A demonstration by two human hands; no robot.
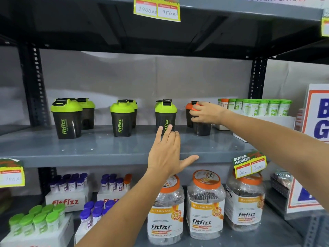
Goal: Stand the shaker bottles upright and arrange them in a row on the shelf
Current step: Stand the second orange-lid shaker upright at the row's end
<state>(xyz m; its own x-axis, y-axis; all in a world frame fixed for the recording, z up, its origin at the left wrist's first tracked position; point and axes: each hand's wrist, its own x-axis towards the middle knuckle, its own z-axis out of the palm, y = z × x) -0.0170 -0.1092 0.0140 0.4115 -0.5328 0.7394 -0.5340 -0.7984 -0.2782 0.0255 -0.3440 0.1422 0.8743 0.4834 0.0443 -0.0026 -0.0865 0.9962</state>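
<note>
Right hand (204, 113) grips the upright orange-lidded shaker (201, 126) by its lid; left hand (166, 154) — open, fingers spread — hovers before the green-lidded shaker (166, 113) on the shelf (71, 150).

Dark shaker bottles upright on grey shelf (99, 148): green-lidded pair at left (66, 119), second green pair (122, 118) beside, third green pair (166, 114) mid-shelf, orange-lidded bottle (201, 125) at right, another orange-lidded bottle (190, 111) just behind

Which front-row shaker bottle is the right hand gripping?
The rightmost shaker bottle, the one with the orange lid. The right hand closes over its top; the other three front bottles have green lids and stand untouched.
</note>
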